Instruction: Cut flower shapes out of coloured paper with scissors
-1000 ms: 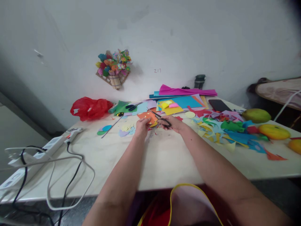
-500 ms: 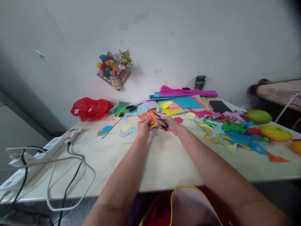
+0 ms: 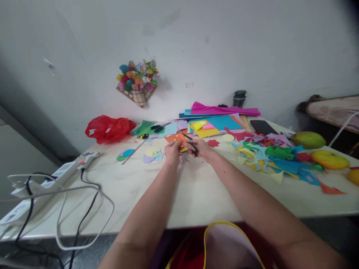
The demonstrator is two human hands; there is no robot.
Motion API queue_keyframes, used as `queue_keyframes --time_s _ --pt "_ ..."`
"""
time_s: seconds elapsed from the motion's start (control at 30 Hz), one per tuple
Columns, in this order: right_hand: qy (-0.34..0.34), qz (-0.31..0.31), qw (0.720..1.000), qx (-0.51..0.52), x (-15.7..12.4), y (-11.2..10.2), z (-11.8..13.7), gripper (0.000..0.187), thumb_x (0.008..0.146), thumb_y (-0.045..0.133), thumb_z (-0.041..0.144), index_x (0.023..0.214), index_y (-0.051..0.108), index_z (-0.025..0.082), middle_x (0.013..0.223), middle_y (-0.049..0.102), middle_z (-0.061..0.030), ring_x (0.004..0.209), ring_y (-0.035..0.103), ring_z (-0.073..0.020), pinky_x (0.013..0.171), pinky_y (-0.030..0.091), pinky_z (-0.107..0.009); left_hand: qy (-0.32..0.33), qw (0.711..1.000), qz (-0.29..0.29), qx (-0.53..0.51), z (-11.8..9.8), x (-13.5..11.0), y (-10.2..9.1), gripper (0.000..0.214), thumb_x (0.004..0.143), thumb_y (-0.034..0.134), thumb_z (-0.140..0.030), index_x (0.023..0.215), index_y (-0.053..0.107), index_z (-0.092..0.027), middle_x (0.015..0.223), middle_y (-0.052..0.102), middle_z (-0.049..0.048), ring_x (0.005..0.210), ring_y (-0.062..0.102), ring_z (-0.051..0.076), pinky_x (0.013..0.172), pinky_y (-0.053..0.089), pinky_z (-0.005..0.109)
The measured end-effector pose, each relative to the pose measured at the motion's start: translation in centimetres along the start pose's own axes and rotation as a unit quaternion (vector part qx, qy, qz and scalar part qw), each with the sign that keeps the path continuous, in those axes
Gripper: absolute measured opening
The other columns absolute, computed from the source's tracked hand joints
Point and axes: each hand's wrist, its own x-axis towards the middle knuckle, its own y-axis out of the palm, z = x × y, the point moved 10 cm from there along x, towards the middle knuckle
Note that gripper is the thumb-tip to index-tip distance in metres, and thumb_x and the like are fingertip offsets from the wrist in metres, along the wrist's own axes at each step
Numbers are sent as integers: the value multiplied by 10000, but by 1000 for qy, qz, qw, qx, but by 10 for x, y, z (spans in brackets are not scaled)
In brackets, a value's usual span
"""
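Between the fingers of my left hand [image 3: 172, 150] is a piece of orange paper [image 3: 170, 139], raised over the table in the head view. My right hand [image 3: 202, 149] is closed on the black handles of a pair of scissors [image 3: 194, 148]. Their blades point up and left, across the orange paper; whether they are cutting into it I cannot tell. Under the hands lie small scraps, partly hidden. A red paper flower [image 3: 212, 143] rests just right of my right hand, and a stack of pale scalloped paper shapes [image 3: 153, 155] is left of my left hand.
Paper scraps [image 3: 260, 157] and mangoes [image 3: 307, 139] lie on the right, with a phone [image 3: 263, 127] behind. Coloured sheets [image 3: 221, 122] and a second pair of scissors [image 3: 159, 127] are at the back. On the left are a red plastic bag [image 3: 108, 129] and a power strip [image 3: 42, 190] with loose cables.
My right hand and the scissors have shifted very slightly against the orange paper, and the handles look a little closer together. My left hand keeps its hold on the paper.
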Motion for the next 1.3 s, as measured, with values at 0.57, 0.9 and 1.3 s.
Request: queue_keyframes --time_s 0.57,0.9,1.3 --pt "-4 -11 999 -34 6 -3 -3 327 626 827 364 704 557 197 452 478 59 382 389 -63 349 325 -199 -27 999 30 5 -2 7 -5 221 523 780 -220 580 580 -147 578 594 -10 572 590 119 611 501 258" --pt "-27 -62 997 -25 5 -18 6 236 651 805 252 744 611 154 457 542 47 378 441 -69 369 354 -188 -49 997 60 -9 -4 5 -4 268 490 798 -162 517 532 -139 520 537 -26 514 560 111 601 509 279" --pt "-43 -89 994 37 0 -42 19 377 575 841 235 863 610 158 607 613 23 485 523 -80 412 289 -177 -115 970 203 66 14 -6 13 233 488 837 -190 643 699 -85 666 704 97 591 646 187 591 511 297"
